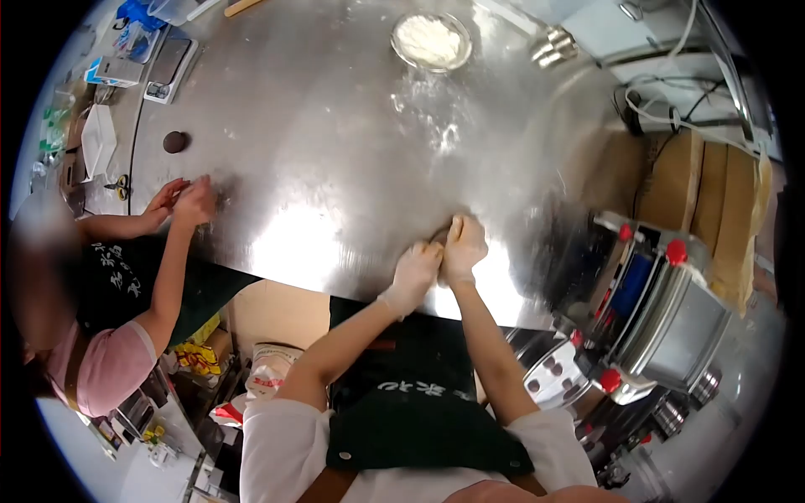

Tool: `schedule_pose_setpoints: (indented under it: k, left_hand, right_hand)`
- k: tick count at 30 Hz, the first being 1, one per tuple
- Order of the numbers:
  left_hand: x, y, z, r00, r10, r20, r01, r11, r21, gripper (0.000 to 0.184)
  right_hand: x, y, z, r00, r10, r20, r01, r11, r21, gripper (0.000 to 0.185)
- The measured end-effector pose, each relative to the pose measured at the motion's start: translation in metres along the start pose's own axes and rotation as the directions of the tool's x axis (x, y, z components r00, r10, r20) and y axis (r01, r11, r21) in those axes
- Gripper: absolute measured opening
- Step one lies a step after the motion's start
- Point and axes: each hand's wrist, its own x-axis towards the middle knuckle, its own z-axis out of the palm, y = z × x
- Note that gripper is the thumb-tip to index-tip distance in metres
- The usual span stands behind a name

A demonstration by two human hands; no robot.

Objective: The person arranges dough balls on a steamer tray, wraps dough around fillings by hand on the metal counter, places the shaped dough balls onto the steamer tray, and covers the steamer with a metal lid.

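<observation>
My left hand [417, 272], in a thin pale glove, is closed near the front edge of the steel table [310, 126]. Right beside it my right hand [464, 250], gloved too, has its fingers curled. A small dark piece [439, 238] shows between the two hands, mostly hidden by the fingers; both hands are closed round it. A metal bowl of white powder [431, 42] stands at the far side of the table, with powder smeared on the surface below it.
A co-worker's hands [186, 201] are at the table's left, near a dark round ball [175, 142]. A scale [171, 71], scissors [122, 187] and a white tray [99, 142] lie beyond. On the right stands a machine with red knobs [671, 327].
</observation>
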Motion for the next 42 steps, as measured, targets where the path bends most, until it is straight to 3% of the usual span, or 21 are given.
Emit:
schedule_pose_setpoints:
  k: [3, 4, 7, 11, 12, 13, 15, 19, 20, 22, 25, 26, 29, 30, 32, 34, 35, 36, 39, 42]
  left_hand:
    - [0.028, -0.006, -0.016, 0.933, -0.293, 0.209, 0.325, 0.936, -0.138, 0.021]
    - [0.040, 0.001, -0.021, 0.950, -0.313, 0.015, 0.311, 0.937, -0.156, 0.020]
    - [0.065, 0.013, -0.023, 0.957, -0.235, 0.171, 0.236, 0.972, 0.016, 0.018]
    - [0.057, 0.022, -0.016, 0.895, -0.231, 0.382, 0.211, 0.973, 0.095, 0.015]
    - [0.041, 0.017, -0.024, 0.904, 0.022, 0.427, -0.065, 0.994, 0.086, 0.017]
    - [0.030, 0.008, -0.029, 0.940, 0.160, 0.302, -0.194, 0.977, 0.086, 0.019]
    - [0.012, -0.006, -0.030, 0.901, 0.432, 0.044, -0.434, 0.892, 0.123, 0.023]
    - [0.027, -0.004, -0.030, 0.910, 0.267, 0.318, -0.315, 0.943, 0.110, 0.033]
    - [0.041, -0.003, -0.033, 0.894, 0.145, 0.423, -0.208, 0.972, 0.107, 0.030]
    - [0.079, 0.017, -0.064, 0.779, -0.105, 0.618, 0.020, 0.990, 0.142, 0.024]
    - [0.080, -0.003, -0.048, 0.872, 0.241, 0.426, -0.346, 0.919, 0.187, 0.017]
    - [0.080, -0.009, -0.044, 0.828, 0.292, 0.479, -0.403, 0.904, 0.146, 0.017]
    - [0.082, -0.019, -0.048, 0.741, 0.294, 0.604, -0.378, 0.926, 0.013, 0.028]
    - [0.077, -0.023, -0.049, 0.754, 0.317, 0.575, -0.406, 0.913, 0.029, 0.029]
    - [0.061, -0.026, -0.049, 0.777, 0.366, 0.512, -0.459, 0.886, 0.064, 0.033]
    - [0.046, -0.034, -0.046, 0.819, 0.448, 0.358, -0.534, 0.824, 0.189, 0.038]
    - [0.037, -0.036, -0.043, 0.827, 0.487, 0.280, -0.553, 0.794, 0.254, 0.041]
    - [0.031, -0.035, -0.046, 0.823, 0.431, 0.370, -0.550, 0.768, 0.329, 0.050]
    - [0.026, -0.032, -0.048, 0.842, 0.355, 0.406, -0.520, 0.736, 0.433, 0.056]
    - [0.033, -0.029, -0.043, 0.873, 0.316, 0.373, -0.447, 0.824, 0.349, 0.055]
  right_hand:
    - [0.005, -0.004, -0.007, 0.992, 0.125, 0.024, -0.127, 0.980, 0.151, 0.015]
    - [0.007, -0.002, -0.007, 0.968, 0.238, 0.083, -0.251, 0.944, 0.214, 0.019]
    - [0.015, -0.004, -0.028, 0.759, 0.564, 0.325, -0.650, 0.633, 0.420, 0.023]
    - [0.005, -0.002, -0.024, 0.900, 0.420, 0.116, -0.435, 0.849, 0.300, 0.023]
    - [-0.001, 0.001, -0.017, 0.945, 0.321, 0.060, -0.326, 0.917, 0.228, 0.020]
    - [-0.006, 0.001, -0.010, 0.966, 0.256, 0.023, -0.257, 0.952, 0.169, 0.019]
    - [-0.017, 0.001, -0.004, 0.992, 0.121, -0.032, -0.120, 0.992, 0.033, 0.018]
    - [-0.013, 0.003, -0.003, 0.987, 0.154, -0.044, -0.149, 0.983, 0.103, 0.018]
    - [-0.012, 0.002, -0.004, 0.941, 0.338, -0.007, -0.332, 0.929, 0.162, 0.020]
    - [-0.017, -0.002, -0.008, 0.747, 0.656, 0.110, -0.659, 0.709, 0.251, 0.026]
    - [-0.016, -0.011, -0.016, 0.569, 0.794, 0.214, -0.760, 0.408, 0.505, 0.033]
    - [-0.014, -0.014, -0.020, 0.450, 0.815, 0.365, -0.754, 0.127, 0.645, 0.033]
    - [-0.023, -0.014, -0.028, 0.456, 0.748, 0.482, -0.755, 0.039, 0.655, 0.027]
    - [-0.023, -0.016, -0.030, 0.441, 0.758, 0.480, -0.736, 0.001, 0.677, 0.024]
    - [-0.027, -0.028, -0.019, 0.638, 0.750, 0.173, -0.673, 0.435, 0.598, 0.021]
    - [-0.031, -0.033, -0.008, 0.822, 0.569, -0.023, -0.531, 0.781, 0.329, 0.014]
    - [-0.032, -0.032, -0.002, 0.861, 0.506, -0.053, -0.478, 0.841, 0.252, 0.013]
    - [-0.032, -0.033, 0.001, 0.896, 0.437, -0.073, -0.421, 0.891, 0.171, 0.012]
    - [-0.034, -0.029, 0.010, 0.947, 0.311, -0.077, -0.310, 0.950, 0.029, 0.011]
    - [-0.024, -0.026, 0.011, 0.951, 0.289, -0.106, -0.286, 0.957, 0.047, 0.011]
